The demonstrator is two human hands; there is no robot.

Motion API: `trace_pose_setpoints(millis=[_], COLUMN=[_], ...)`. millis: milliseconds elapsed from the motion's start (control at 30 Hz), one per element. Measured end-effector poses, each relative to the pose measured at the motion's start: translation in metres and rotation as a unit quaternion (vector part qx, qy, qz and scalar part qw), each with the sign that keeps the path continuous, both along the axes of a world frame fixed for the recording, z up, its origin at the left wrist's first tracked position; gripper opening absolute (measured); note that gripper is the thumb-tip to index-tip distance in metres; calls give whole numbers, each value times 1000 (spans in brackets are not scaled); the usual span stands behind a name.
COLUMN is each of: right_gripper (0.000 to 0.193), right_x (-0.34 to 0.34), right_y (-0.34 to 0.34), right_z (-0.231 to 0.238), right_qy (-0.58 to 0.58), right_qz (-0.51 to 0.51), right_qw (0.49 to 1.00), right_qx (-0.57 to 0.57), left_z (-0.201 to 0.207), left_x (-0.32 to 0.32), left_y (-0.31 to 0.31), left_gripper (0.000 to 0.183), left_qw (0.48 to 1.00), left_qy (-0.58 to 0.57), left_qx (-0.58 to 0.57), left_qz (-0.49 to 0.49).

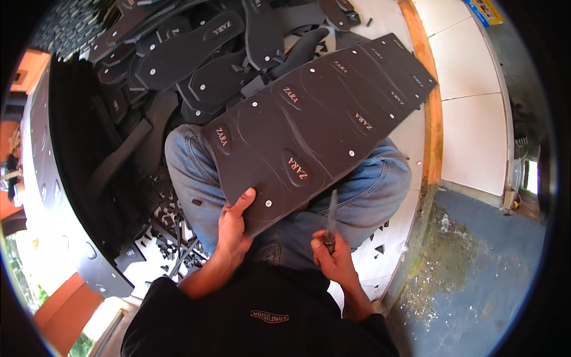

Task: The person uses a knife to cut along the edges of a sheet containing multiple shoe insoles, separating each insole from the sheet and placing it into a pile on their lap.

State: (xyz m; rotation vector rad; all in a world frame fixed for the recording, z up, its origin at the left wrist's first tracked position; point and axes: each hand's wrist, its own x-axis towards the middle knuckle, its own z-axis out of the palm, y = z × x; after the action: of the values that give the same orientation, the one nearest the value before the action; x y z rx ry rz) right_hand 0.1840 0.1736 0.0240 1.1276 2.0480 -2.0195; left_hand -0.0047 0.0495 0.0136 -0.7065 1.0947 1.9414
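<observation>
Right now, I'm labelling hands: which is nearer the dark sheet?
Left hand, holding the dark sheet at its near end; the right hand is apart, off the sheet's right edge.

Flat, dark, sole-shaped pieces point(190, 53) lie heaped on a smooth white floor point(392, 18). Small, angular black scraps point(185, 256) litter the surface beside the heap.

white tiles point(473, 125) | orange-brown edging strip point(432, 128) | stained blue-grey floor point(502, 256) | bright light point(21, 262), left
</observation>
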Motion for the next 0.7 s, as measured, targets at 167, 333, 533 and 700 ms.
trace_pose_setpoints(millis=[167, 333, 533, 700], right_gripper=[14, 12, 8, 6], right_x=[-6, 0, -1, -3], right_y=[-11, -18, -27, -34], right_z=[8, 11, 10, 2], right_qy=[-72, -101, -100, -120], right_qz=[48, 56, 47, 39], right_qw=[994, 988, 988, 983], right_qx=[67, 103, 104, 131], left_z=[11, 21, 25, 21], left_x=[3, 8, 6, 6], left_y=[-13, -11, -10, -11], left_gripper=[36, 36, 36, 36], left_qw=[999, 999, 999, 999], left_qy=[-25, -5, -24, -12], left_qx=[-29, -34, -32, -24], left_qz=[-17, -23, -27, -35])
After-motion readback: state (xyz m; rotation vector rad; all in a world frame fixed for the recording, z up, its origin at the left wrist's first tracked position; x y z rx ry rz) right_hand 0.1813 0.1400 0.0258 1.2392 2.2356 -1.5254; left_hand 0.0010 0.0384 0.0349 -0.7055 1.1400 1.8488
